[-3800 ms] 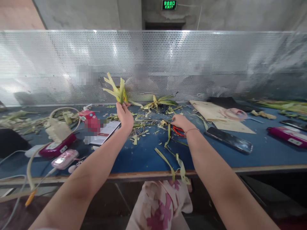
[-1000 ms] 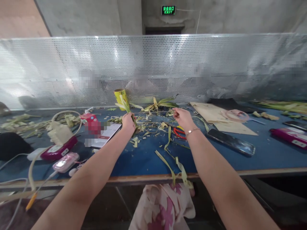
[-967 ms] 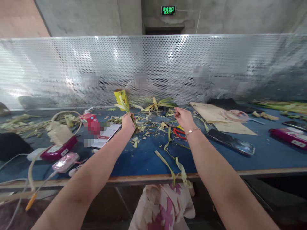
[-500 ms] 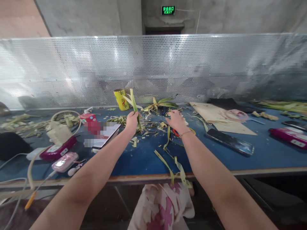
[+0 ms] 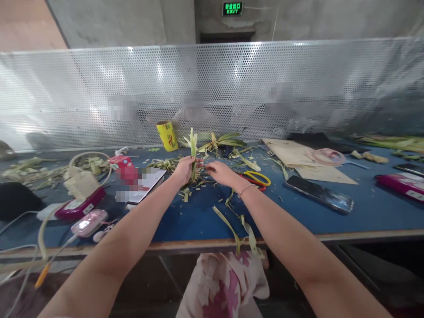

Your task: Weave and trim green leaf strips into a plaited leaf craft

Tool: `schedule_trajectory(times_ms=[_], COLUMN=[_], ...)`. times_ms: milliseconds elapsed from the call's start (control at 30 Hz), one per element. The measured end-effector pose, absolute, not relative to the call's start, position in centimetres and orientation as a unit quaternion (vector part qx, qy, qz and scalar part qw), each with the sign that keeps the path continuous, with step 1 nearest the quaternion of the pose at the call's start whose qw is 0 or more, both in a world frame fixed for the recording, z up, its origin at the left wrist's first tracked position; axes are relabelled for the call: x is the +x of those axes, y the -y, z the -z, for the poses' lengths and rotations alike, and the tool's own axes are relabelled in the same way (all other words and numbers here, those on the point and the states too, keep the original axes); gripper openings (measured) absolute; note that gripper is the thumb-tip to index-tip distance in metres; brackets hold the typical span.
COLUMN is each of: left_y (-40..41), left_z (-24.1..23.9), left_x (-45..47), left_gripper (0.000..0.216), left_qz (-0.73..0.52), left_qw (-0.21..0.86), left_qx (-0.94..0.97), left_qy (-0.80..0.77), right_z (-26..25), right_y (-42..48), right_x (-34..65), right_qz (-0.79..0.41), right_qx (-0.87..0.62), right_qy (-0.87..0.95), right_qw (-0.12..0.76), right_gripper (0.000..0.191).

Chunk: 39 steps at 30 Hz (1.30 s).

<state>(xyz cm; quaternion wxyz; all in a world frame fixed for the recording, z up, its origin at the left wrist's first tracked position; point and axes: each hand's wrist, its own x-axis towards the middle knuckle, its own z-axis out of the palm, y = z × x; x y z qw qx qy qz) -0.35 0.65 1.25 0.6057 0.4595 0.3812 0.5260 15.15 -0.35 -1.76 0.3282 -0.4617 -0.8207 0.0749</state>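
Observation:
My left hand (image 5: 186,171) is closed round an upright bundle of pale green leaf strips (image 5: 193,143), over the table's middle. Just right of it, my right hand (image 5: 218,171) has its fingers bent and pressed together, level with the bundle's lower part. What those fingers hold, if anything, is too small to make out. Beside my right wrist, scissors with red and yellow handles (image 5: 260,178) lie partly hidden. Leaf scraps (image 5: 187,193) are scattered beneath my hands. Behind them lies a spread of leaves (image 5: 228,142).
A yellow roll (image 5: 167,136) stands by the perforated metal screen (image 5: 212,79). To the right are a dark phone (image 5: 319,194), brown paper (image 5: 288,159) and a pink tape ring (image 5: 327,157). At left are a tablet-like device (image 5: 150,185), a pink case (image 5: 89,223) and cables. Long strips (image 5: 228,225) hang over the front edge.
My right hand has moved left from over the scraps and scissors to beside the bundle, its fingers drawing together. The scissors' handles show more. My left hand keeps its hold on the leaf strips.

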Motion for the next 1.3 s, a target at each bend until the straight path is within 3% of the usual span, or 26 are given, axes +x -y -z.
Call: schedule_trajectory(times_ms=[267,600,833,933,1033,1200,1300], left_y=[-0.8,-0.8,-0.9,-1.4,-1.6,-0.5,0.4], left_z=[-0.4,-0.4,-0.9,-0.9,-1.0,-1.7,-2.2], left_x=[-0.2,0.3,0.3,0.0,-0.2,0.0,0.2], left_gripper=[0.014,0.016,0.016,0.018,0.015,0.008,0.012], left_qz=[-0.495,-0.496,-0.556,-0.591,-0.601,-0.557,-0.543], left_qw=[0.629,0.617,0.567,0.538,0.533,0.619,0.662], left_qx=[0.492,0.498,0.449,0.437,0.409,0.351,0.345], left_qy=[-0.342,-0.353,-0.409,-0.413,-0.432,-0.428,-0.385], right_z=[1.8,3.0,3.3,3.0,2.8,2.1,1.8], right_y=[0.3,-0.4,-1.0,-1.1,-1.3,-0.9,-0.3], right_x=[14.9,13.0,12.7,13.3,14.1,15.0,14.9], right_qz=[-0.155,-0.051,-0.083,-0.14,-0.185,-0.318,-0.381], right_qx=[-0.512,-0.543,-0.529,-0.531,-0.521,-0.388,-0.342], right_qy=[0.788,0.821,0.824,0.803,0.763,0.685,0.653], right_qw=[0.303,0.169,0.186,0.231,0.335,0.528,0.559], right_gripper=[0.026,0.044,0.046,0.044,0.045,0.039,0.026])
